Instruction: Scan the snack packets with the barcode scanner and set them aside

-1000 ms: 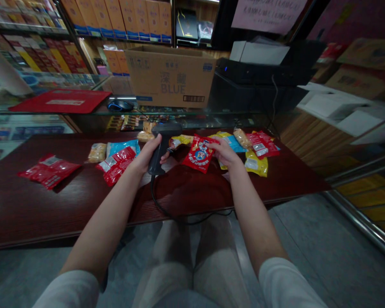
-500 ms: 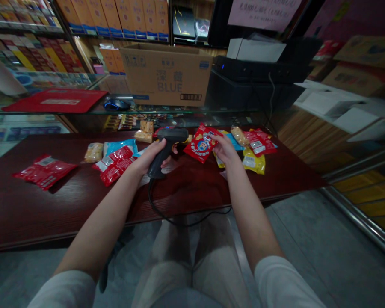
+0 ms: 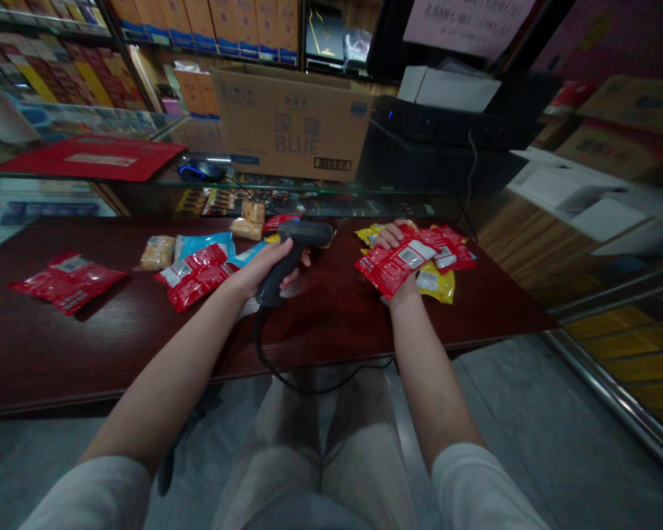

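My left hand (image 3: 266,269) is wrapped round the handle of a black barcode scanner (image 3: 305,234), whose head points right over the table. A cable hangs from the bottom of its grip. In my right hand (image 3: 390,235) is a red snack packet (image 3: 387,266), its white barcode label facing up; my fingers show over its far edge and the packet covers the palm. Right beside it lie a yellow packet (image 3: 437,284) and another red packet (image 3: 457,247). Left of the scanner are a red packet (image 3: 194,277) and a blue packet (image 3: 199,244).
On the dark red table (image 3: 320,324), a separate red packet (image 3: 69,282) and a clear-wrapped snack (image 3: 158,252) lie at the left. Behind stands a cardboard box (image 3: 292,132) on a glass counter, with a mouse (image 3: 200,171) and a red folder (image 3: 96,158) to its left.
My right hand has turned the red packet over, from its picture side to its label side, and moved it right. My left hand keeps the scanner almost in place.
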A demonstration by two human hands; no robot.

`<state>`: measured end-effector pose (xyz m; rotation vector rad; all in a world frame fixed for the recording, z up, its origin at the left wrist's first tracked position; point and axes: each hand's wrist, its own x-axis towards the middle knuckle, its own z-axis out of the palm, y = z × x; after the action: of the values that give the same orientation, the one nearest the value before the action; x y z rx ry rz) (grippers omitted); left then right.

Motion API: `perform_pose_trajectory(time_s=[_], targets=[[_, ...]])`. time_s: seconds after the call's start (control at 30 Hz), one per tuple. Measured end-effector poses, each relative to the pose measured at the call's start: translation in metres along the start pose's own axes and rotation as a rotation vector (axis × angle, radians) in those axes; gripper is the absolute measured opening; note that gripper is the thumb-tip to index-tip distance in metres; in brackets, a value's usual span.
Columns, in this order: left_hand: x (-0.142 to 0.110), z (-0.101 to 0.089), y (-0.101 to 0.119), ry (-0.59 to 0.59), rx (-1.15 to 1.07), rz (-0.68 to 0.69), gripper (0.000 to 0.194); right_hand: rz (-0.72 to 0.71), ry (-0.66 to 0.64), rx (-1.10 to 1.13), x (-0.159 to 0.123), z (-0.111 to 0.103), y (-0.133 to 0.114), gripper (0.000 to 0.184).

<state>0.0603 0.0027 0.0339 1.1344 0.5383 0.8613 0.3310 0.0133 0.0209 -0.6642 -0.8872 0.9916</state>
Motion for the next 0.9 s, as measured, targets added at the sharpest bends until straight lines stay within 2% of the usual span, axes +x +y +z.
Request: perform_pose_trajectory(time_s=[0.27,0.5,0.7,0.9], targets=[[-0.006,0.016,-0.001,-0.174,0.036,-0.107,0.059,-0.010,-0.073,-0.130,-0.004,0.006,-0.003,0.044],[-0.011,0.031,-0.001,-0.227,-0.013,-0.077,0.063,0.025,-0.080,-0.157,-0.002,0.003,0.010,0.040],[-0.011,0.031,-0.007,-0.243,-0.028,-0.033,0.065,0.051,-0.055,-0.242,0.002,0.001,0.016,0.039],[-0.009,0.027,-0.008,-0.270,-0.049,-0.032,0.065,0.048,-0.093,-0.117,0.003,-0.002,0.018,0.029]])
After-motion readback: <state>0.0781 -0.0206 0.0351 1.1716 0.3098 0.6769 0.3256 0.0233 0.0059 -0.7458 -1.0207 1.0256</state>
